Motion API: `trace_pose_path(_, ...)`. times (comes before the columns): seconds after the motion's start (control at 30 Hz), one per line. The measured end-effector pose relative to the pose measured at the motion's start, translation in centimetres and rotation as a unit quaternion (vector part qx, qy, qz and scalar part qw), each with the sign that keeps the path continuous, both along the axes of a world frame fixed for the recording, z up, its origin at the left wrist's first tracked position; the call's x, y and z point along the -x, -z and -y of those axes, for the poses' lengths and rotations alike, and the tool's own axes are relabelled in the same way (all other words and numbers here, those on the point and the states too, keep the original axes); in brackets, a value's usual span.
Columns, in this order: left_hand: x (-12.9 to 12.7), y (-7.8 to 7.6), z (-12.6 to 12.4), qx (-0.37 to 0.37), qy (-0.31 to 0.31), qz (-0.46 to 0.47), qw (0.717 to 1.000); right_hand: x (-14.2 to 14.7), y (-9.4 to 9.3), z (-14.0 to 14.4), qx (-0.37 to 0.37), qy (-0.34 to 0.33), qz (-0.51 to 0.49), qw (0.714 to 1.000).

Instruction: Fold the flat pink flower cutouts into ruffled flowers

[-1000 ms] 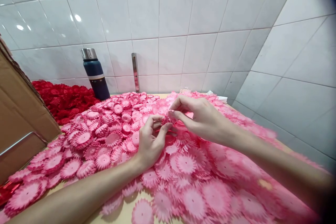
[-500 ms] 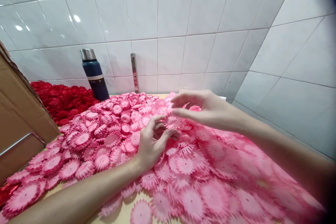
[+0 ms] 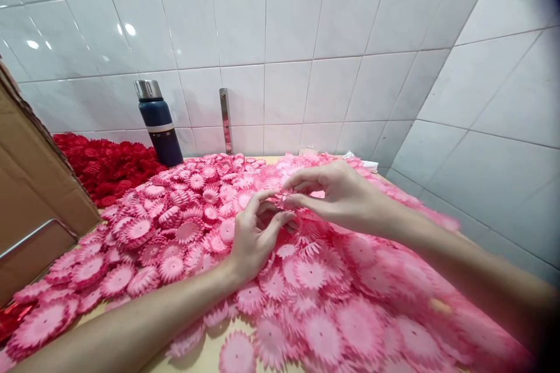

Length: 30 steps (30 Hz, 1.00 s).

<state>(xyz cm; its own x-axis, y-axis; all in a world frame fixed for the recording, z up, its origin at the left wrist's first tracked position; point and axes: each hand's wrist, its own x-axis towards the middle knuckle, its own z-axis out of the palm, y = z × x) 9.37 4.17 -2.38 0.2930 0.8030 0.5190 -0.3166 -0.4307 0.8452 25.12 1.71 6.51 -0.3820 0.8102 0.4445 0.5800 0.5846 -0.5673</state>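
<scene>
- Head view: the left hand (image 3: 254, 239) lies at the centre of the picture, its wrist resting on the heap of pink flowers (image 3: 315, 285), fingers curled up and thumb lifted toward 1 o'clock.
- Its thumb and forefinger stand a narrow way apart around something small and pink; whether they grip it cannot be told.
- The right hand (image 3: 341, 195) hovers just past the left, at 1 o'clock from it, coming in from the 4 o'clock corner along a bare forearm.
- Its thumb and forefinger are pinched on a small pink flower piece (image 3: 286, 198), which sits between the two hands, touching the left fingertips or very nearly so.
- The pink flowers cover the table (image 3: 210, 355) from 7 o'clock round to 4 o'clock; bare tan tabletop shows only at 6 o'clock.
- A pile of red flowers (image 3: 105, 166) lies at 10 o'clock, against the tiled wall (image 3: 289, 29).
- A dark blue flask (image 3: 158, 123) with a steel cap stands upright at 11 o'clock, between the red pile and the pink heap.
- A metal strip (image 3: 225, 119) is fixed upright on the wall at 12 o'clock.
- A cardboard box (image 3: 30, 186) fills the 9 o'clock edge.
</scene>
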Motion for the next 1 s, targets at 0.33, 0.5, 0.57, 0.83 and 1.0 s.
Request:
trace_pose_path(0.33,0.04,-0.05,-0.04,0.018,0.006,-0.009,1.0,0.01,0.27,-0.06,-0.038,0.011,0.073,0.997)
trace_pose_path(0.5,0.07,-0.11,0.0,0.024,0.01,-0.015,1.0,0.1,0.4,-0.13,-0.045,0.017,0.111,0.993)
trace_pose_path(0.57,0.07,-0.14,0.03,0.026,0.009,-0.02,0.999,0.12,0.33,-0.05,-0.043,0.01,0.119,0.992)
trace_pose_path(0.83,0.05,-0.08,-0.04,0.035,-0.006,-0.023,0.999,0.07,0.74,-0.26,-0.101,0.008,0.113,0.988)
trace_pose_path(1.0,0.05,-0.3,0.1,0.033,-0.003,-0.028,0.999,0.25,0.89,-0.29,-0.184,-0.01,0.099,0.978)
